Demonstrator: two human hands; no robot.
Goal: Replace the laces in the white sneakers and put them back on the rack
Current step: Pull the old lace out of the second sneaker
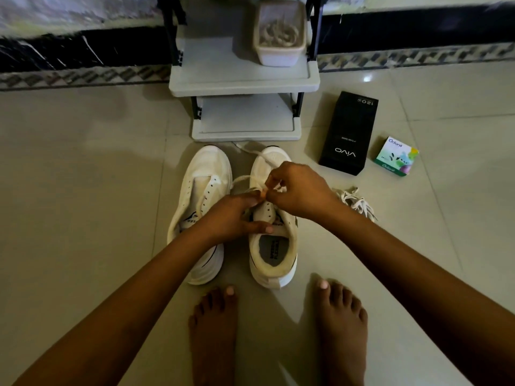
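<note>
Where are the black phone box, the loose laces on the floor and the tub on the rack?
black phone box [348,132], head view, top face.
loose laces [354,201], head view, centre of the bundle.
tub [278,57], head view, its front wall.

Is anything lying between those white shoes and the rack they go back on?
Only a lace end trails on the floor between the right sneaker and the rack. Nothing visible blocks its lower shelf; a tub sits on the right of the upper shelf.

Left arm [139,288] and right arm [404,260], from 7 and 5 o'clock, are bare. Left hand [234,215] and right hand [298,190] show short nails. Feet [214,330] at 6 o'clock are bare.
</note>
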